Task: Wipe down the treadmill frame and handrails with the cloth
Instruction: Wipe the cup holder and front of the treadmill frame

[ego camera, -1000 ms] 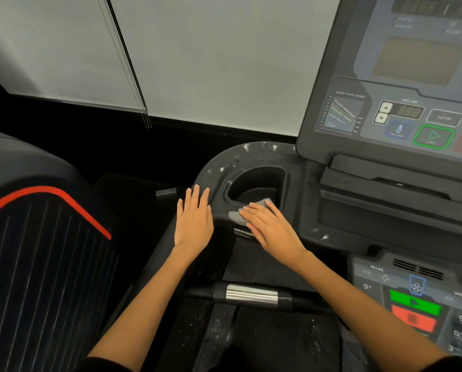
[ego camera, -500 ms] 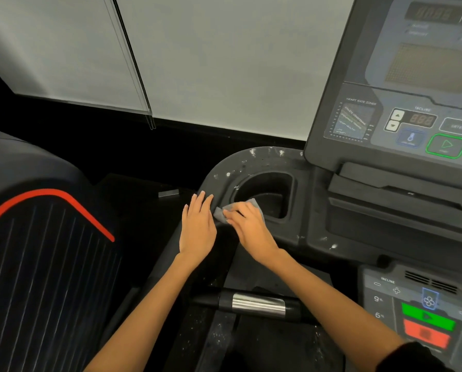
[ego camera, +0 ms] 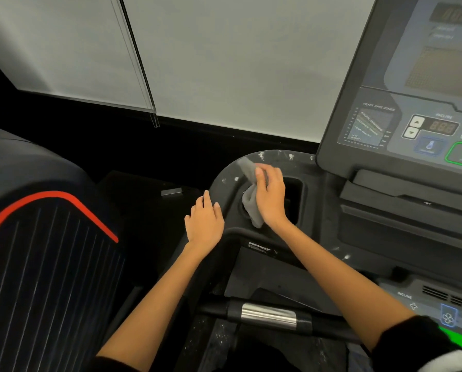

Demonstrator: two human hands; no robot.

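Cloth: grey, bunched, in right hand, pressed on the rounded left corner of the treadmill frame at the cup holder rim. One end sticks out past the fingertips toward the far edge, the other hangs below the palm. Right hand's fingers are curled round the cloth, gripping it, knuckles up; the grip looks meant to keep a wad under the fingers so pressure goes into the surface.

Left hand: flat, fingers straight and together, holds nothing, lying on the outer left edge of the same corner, just beside the cloth hand but apart from it. Probably a brace for balance while the other arm reaches forward.

White specks on the far rim of the corner, near the cloth's far end, more specks on the ledge lower right. So this corner is not clean yet; wiping looks early to midway here.

Handrail: black bar with a shiny metal sleeve, near the bottom, well apart from both hands, untouched by the cloth now. Dust visible on the dark surface below it.

Console upper right, tilted, with buttons and display; second control panel lower right. Another machine with a red stripe to the left. Pale wall panels behind.
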